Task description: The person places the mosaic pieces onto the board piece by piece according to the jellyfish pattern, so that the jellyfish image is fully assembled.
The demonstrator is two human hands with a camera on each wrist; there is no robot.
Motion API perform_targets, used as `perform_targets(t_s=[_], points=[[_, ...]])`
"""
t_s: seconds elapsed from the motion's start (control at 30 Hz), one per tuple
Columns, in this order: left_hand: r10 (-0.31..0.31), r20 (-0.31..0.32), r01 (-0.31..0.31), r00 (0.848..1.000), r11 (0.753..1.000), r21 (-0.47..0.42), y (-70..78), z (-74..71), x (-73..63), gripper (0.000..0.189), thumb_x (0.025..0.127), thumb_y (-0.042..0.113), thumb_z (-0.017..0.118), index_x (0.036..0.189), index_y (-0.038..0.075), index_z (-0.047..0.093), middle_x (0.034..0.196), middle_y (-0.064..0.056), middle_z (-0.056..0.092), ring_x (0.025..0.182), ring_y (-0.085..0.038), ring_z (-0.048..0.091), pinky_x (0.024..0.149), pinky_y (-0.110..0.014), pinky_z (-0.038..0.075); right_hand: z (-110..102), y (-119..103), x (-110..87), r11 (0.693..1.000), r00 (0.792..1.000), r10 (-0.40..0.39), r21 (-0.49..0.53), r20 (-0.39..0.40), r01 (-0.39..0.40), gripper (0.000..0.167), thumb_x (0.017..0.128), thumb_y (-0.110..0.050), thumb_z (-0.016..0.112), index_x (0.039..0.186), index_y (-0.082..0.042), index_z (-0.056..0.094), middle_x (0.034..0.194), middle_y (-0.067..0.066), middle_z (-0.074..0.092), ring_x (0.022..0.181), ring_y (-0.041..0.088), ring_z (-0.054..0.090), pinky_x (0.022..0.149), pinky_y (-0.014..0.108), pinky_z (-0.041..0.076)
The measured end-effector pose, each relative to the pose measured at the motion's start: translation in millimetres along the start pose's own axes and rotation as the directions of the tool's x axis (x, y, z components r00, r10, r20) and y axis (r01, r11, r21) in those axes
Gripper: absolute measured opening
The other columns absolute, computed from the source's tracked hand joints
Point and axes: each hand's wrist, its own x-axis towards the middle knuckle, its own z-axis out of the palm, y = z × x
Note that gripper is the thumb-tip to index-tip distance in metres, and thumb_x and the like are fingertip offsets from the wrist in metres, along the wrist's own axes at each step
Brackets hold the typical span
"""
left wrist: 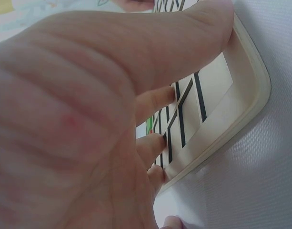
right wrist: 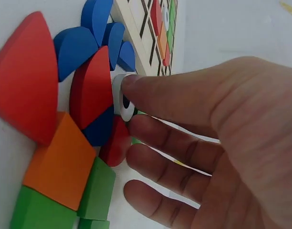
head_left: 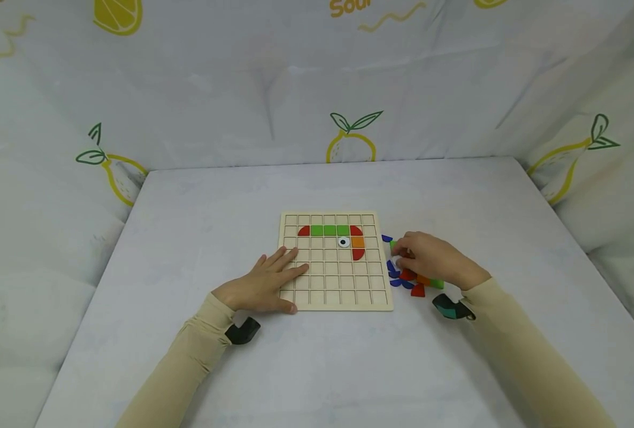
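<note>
A square wooden grid board [head_left: 333, 297] lies on the table. My left hand [head_left: 263, 285] rests on its left edge with fingers spread, thumb at the near left corner. On the grid, red quarter-round pieces [head_left: 357, 254], green squares [head_left: 330, 230], an orange square [head_left: 357, 242] and a white eye disc [head_left: 343, 242] form a hooked row. Right of the board, my right hand [head_left: 429, 255] reaches into loose pieces. In the right wrist view, its thumb and index finger pinch another white eye disc [right wrist: 117, 98]; the other fingers are loosely bent.
Loose blue half-rounds [right wrist: 76, 50], red pieces [right wrist: 26, 78], an orange block [right wrist: 62, 164] and green blocks [right wrist: 43, 212] lie close around the right hand. A white cloth with lemon prints [head_left: 274, 89] hangs behind and beside the white table [head_left: 215, 208].
</note>
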Motion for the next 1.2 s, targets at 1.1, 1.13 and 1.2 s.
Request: perform_targets(t_s=[1.1, 1.13, 1.2], points=[[-0.011, 0.009, 0.012, 1.0, 1.0, -0.003, -1.6, 0.3, -0.6, 0.088, 0.09, 0.039, 0.075, 0.161, 0.018, 0.028, 0.173, -0.012, -0.001, 0.16, -0.036, -0.007, 0.128, -0.065, 0.0, -30, -51, 21.1, 0.988, 0.983, -0.152, -0.035, -0.099, 0.149, 0.033, 0.093, -0.021, 0.074, 0.124, -0.011, 0.07, 0.123, 0.004, 0.064, 0.107, 0.024, 0.061, 0.093, 0.043, 0.059], [-0.013, 0.009, 0.013, 1.0, 1.0, -0.002, -1.5, 0.4, -0.2, 0.088, 0.09, 0.04, 0.075, 0.161, 0.019, 0.028, 0.173, -0.011, -0.001, 0.16, -0.035, -0.007, 0.128, -0.064, 0.0, -30, -53, 22.8, 0.986, 0.981, -0.166, -0.038, -0.1, 0.163, 0.033, 0.093, -0.021, 0.074, 0.124, -0.011, 0.07, 0.122, 0.004, 0.064, 0.107, 0.024, 0.061, 0.092, 0.043, 0.059], [-0.013, 0.009, 0.013, 1.0, 1.0, 0.002, -1.2, 0.5, 0.2, 0.088, 0.09, 0.04, 0.075, 0.162, 0.019, 0.028, 0.173, -0.01, -0.002, 0.16, -0.034, -0.007, 0.128, -0.064, 0.0, -31, -58, 26.4, 0.982, 0.977, -0.187, -0.037, -0.102, 0.185, 0.031, 0.093, -0.022, 0.074, 0.123, -0.011, 0.071, 0.122, 0.004, 0.064, 0.107, 0.023, 0.06, 0.092, 0.043, 0.059]])
